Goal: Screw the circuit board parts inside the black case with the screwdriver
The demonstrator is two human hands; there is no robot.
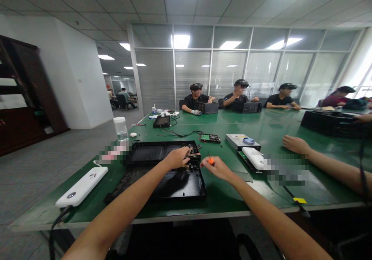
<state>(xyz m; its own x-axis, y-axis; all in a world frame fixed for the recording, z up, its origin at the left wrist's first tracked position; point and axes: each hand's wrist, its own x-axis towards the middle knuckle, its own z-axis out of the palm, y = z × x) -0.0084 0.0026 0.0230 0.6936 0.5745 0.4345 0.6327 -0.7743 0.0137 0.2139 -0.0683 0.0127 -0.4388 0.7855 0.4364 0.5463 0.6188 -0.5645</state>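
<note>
A black open case (162, 186) lies on the table in front of me, its two shallow halves side by side, one behind the other. My left hand (176, 158) is at the right end of the case, fingers closed beside a small bundle of wires (194, 155). What it pinches is hidden. Just right of the case, my right hand (217, 168) is closed around a screwdriver with an orange handle (211, 160). Its thin shaft points up and away from me. The tip is too small to make out.
On the green table (186, 127) are a white power bank (83, 186), a clear jar (120, 128), a hard drive (210, 138) and a silver box (241, 141). Another person's arm (328, 163) rests at right. People with black computer cases (207, 107) sit opposite.
</note>
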